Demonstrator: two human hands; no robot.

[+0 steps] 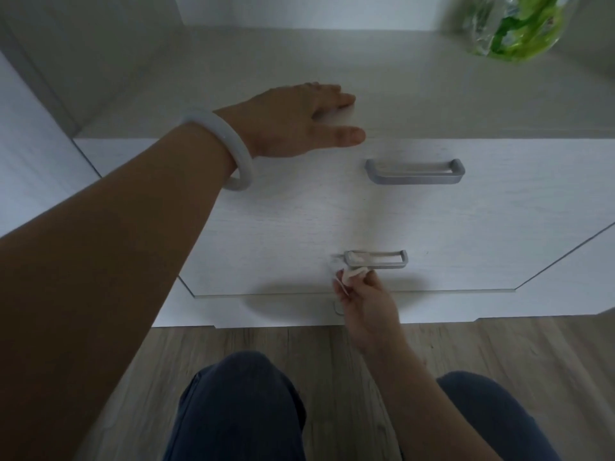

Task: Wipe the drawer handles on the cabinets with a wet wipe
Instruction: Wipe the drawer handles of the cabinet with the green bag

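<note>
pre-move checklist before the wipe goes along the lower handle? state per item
1. Wipe in grip of right hand: ok, pinched.
2. Wipe at lower handle: ok, at its left end.
3. Left hand bracing on cabinet top: ok, flat, fingers straight.
4. Lower handle's bar free of obstruction: ok.
5. Upper handle already wiped: cannot tell.
6. Wipe wet: cannot tell.
</note>
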